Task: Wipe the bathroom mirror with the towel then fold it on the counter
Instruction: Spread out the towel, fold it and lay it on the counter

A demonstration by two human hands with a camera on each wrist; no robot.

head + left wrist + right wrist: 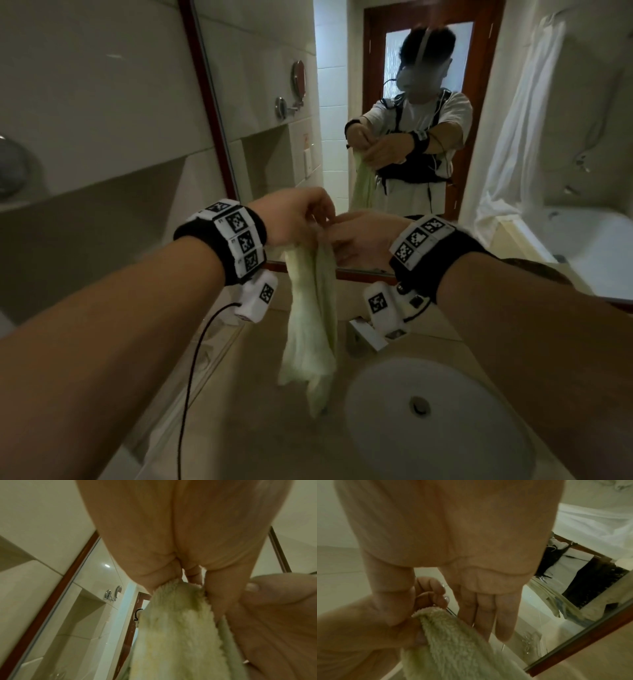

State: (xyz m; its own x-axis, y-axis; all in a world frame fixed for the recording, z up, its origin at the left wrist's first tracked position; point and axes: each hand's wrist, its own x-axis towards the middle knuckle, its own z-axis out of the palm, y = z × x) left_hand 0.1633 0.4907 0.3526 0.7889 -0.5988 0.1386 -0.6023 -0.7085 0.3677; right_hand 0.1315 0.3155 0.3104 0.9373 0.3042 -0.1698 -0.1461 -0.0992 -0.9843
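We see the towel [310, 318] hanging bunched over the counter [260, 425], L hand [291, 219] pinching its top edge; R hand [359, 240] alongside, fingers straight, no clear grip. Folding not yet begun; whether the mirror [342, 85] got wiped, can't tell

- I can read no words, brands or numbers anywhere.
- My wristbands [239, 236] carry only black-and-white square code markers, with no legible lettering on them.

Bare forearms; each wrist wears a black band [432, 260] ringed with white blocks carrying black-and-white square markers, a white camera box [257, 297] beneath at 6 o'clock; a thin black cable [191, 363] trails from the left box
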